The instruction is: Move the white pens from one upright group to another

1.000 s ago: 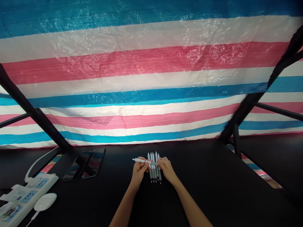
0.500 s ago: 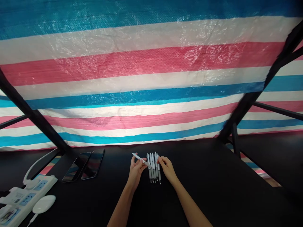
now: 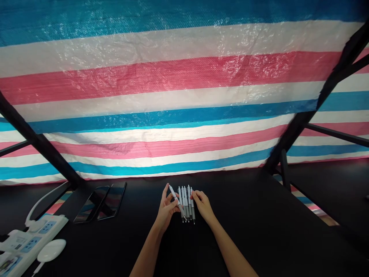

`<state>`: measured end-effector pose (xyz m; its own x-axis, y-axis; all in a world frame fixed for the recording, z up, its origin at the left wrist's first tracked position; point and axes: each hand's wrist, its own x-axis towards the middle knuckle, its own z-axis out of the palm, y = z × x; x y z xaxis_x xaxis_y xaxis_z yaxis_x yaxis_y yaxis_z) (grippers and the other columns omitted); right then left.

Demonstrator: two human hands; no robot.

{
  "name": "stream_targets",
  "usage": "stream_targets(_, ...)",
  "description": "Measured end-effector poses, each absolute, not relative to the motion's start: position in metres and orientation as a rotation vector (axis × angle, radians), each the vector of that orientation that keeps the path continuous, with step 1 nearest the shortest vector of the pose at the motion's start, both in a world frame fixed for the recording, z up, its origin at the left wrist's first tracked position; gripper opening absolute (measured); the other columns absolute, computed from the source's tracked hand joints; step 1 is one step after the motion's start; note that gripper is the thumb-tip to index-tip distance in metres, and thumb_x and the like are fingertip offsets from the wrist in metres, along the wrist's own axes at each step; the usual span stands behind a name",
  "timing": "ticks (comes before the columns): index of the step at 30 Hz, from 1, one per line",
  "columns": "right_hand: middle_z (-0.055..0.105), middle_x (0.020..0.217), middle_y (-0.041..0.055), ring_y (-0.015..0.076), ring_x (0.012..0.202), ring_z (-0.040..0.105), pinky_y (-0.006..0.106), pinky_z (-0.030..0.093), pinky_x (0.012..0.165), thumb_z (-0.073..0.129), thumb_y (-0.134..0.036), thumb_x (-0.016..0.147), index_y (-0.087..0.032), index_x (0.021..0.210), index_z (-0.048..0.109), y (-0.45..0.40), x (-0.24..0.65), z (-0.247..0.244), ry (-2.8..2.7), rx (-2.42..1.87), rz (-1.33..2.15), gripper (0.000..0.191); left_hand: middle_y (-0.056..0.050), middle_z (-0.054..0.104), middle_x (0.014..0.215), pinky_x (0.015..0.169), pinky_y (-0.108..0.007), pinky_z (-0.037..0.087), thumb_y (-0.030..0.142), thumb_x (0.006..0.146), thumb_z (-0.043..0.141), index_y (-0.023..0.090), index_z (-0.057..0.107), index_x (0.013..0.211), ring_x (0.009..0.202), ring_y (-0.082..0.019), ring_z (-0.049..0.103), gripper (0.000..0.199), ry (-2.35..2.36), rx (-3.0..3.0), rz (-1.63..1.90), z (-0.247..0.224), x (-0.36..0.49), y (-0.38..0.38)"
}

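A white-and-grey pen (image 3: 174, 193) is pinched between the thumb and fingers of my left hand (image 3: 165, 209), tilted with its top toward the upper left. Its lower end crosses over the left side of a row of similar pens (image 3: 186, 204), which lie side by side on the black table, tips toward me. At the right end of that row, my right hand (image 3: 203, 204) has its thumb and fingertips closed on the upper part of the outermost pen (image 3: 193, 211).
Two dark phones (image 3: 92, 204) lie at the left of the black table (image 3: 248, 215). A white power strip (image 3: 34, 238) with plugs and a round white charger (image 3: 52, 250) is at the lower left. Black frame bars (image 3: 291, 136) and a striped sheet (image 3: 173, 104) stand behind.
The pen in my left hand has turned from a flatter slant to a steeper one, more in line with the row. My right hand stays at the outermost pen.
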<state>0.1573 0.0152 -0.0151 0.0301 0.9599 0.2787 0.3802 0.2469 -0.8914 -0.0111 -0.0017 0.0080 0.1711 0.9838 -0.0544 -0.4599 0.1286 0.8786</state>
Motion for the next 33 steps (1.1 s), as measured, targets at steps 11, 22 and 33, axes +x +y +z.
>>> stream_targets(11,0.060,0.065,0.0030,0.0194,0.071,0.053,0.029,0.040,0.064,0.035,-0.051,0.088,-0.021,0.060,0.056,0.0157,0.1581,-0.0164,-1.535,-1.310,0.728,0.047,0.002,0.057,0.078,0.050,-0.023,0.047,0.031,0.063,0.074,0.030,0.039,0.132,0.048,-0.006,0.051,0.077,0.859,0.865,1.262,0.0043,-0.0122,0.0006)
stream_targets(22,0.059,0.065,0.0030,0.0200,0.070,0.053,0.029,0.039,0.065,0.035,-0.052,0.087,-0.021,0.059,0.055,0.0136,0.1570,-0.0107,-1.532,-1.300,0.744,0.047,0.004,0.054,0.077,0.055,-0.020,0.041,0.025,0.068,0.070,0.033,0.034,0.135,0.054,-0.005,0.048,0.076,0.751,0.795,1.245,0.0116,-0.0139,-0.0023)
stream_targets(33,0.058,0.064,0.0030,0.0191,0.069,0.052,0.028,0.039,0.064,0.035,-0.051,0.087,-0.020,0.059,0.056,0.0143,0.1573,-0.0127,-1.524,-1.309,0.731,0.047,0.003,0.056,0.077,0.057,-0.022,0.043,0.022,0.068,0.070,0.031,0.033,0.136,0.055,-0.006,0.052,0.078,0.713,0.843,1.217,0.0049,-0.0156,0.0002)
